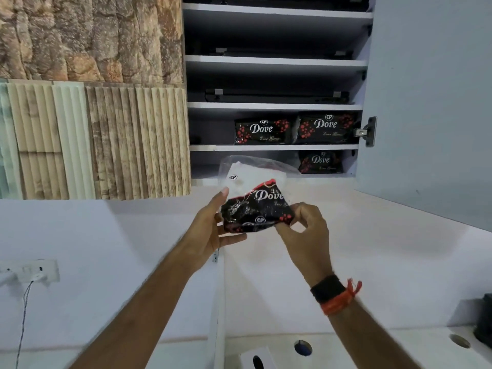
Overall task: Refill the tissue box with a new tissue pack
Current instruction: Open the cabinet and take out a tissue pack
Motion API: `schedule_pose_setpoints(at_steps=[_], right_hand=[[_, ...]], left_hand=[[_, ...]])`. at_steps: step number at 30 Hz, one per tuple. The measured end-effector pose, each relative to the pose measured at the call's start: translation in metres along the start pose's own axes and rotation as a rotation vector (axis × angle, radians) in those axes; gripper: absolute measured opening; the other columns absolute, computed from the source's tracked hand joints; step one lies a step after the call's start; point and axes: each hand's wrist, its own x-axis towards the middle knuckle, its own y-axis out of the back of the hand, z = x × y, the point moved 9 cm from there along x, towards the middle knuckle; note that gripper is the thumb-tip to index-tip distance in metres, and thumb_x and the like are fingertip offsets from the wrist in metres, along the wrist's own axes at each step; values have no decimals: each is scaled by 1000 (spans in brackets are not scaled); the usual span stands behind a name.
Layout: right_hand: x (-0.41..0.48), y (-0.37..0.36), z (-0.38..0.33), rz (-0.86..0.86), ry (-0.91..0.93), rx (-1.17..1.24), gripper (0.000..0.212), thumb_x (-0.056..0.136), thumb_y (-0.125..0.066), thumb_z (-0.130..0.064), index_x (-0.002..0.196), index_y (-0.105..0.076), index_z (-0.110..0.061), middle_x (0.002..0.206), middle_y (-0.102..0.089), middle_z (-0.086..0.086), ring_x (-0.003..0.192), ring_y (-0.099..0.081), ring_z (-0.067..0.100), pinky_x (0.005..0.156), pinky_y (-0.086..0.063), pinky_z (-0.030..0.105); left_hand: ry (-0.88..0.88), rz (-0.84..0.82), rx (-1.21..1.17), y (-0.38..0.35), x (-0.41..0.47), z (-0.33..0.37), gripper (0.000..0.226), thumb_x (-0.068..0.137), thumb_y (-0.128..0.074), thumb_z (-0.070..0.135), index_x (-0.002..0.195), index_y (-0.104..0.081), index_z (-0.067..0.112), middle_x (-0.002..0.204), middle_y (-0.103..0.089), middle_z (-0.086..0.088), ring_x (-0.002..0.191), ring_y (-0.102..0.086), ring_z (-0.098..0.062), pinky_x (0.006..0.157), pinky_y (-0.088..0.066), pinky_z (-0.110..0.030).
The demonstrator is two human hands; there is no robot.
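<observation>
I hold a black tissue pack point(254, 209) with red dots and white lettering up in front of an open wall cabinet. Its clear plastic end with white tissue point(245, 174) sticks up behind it. My left hand point(213, 227) grips the pack's left side. My right hand point(303, 225) pinches its right corner between thumb and fingers. Three more packs of the same kind lie on the cabinet's lower shelves point(262, 131) point(326, 128) point(320, 162). A white tissue box point(257, 359) with a dark slot shows at the bottom edge.
The cabinet door point(431, 102) hangs open on the right, with its hinge point(368, 131) near the shelves. Upper shelves hold flat dark items point(277, 95). A wall socket with a cable point(34, 272) sits at the left. A white counter with round holes point(459, 340) lies bottom right.
</observation>
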Motion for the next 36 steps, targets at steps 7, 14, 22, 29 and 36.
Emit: schedule_pose_setpoints(at_steps=[7, 14, 22, 29, 36], right_hand=[[-26, -16, 31, -344, -241, 577, 41, 65, -67, -27, 101, -55, -13, 123, -60, -6, 110, -65, 24, 81, -54, 37], [-10, 4, 58, -182, -516, 540, 70, 73, -85, -37, 128, -42, -29, 137, -52, 8, 114, -63, 28, 90, -57, 47], [-4, 6, 52, -439, -341, 394, 32, 84, -68, 7, 105, -69, -18, 88, -68, 0, 74, -60, 16, 62, -49, 27], [-5, 12, 63, -437, -324, 377, 31, 89, -56, 15, 96, -73, -10, 94, -70, 1, 80, -67, 14, 67, -56, 26], [1, 35, 72, -312, -282, 396, 33, 90, -55, 10, 85, -76, -15, 90, -73, 2, 84, -67, 12, 75, -55, 32]], left_hand=[[-5, 70, -23, 8, -6, -21, 39, 85, -70, 9, 122, -60, 1, 109, -75, -17, 92, -73, -26, 79, -63, -39], [-73, -14, 59, 6, -9, -39, 45, 83, -73, 1, 124, -64, 15, 116, -73, -16, 102, -70, -30, 87, -58, -44], [22, 148, -244, 28, 0, -92, 55, 71, -86, 32, 115, -65, 4, 104, -68, -13, 96, -67, -26, 94, -54, -37], [442, 104, -171, 7, -11, -148, 77, 67, -84, 56, 129, -63, 15, 127, -69, -15, 116, -66, -36, 100, -49, -59], [371, 146, -375, -7, -9, -151, 71, 72, -83, 21, 132, -56, -4, 129, -65, -24, 102, -68, -32, 94, -57, -46]])
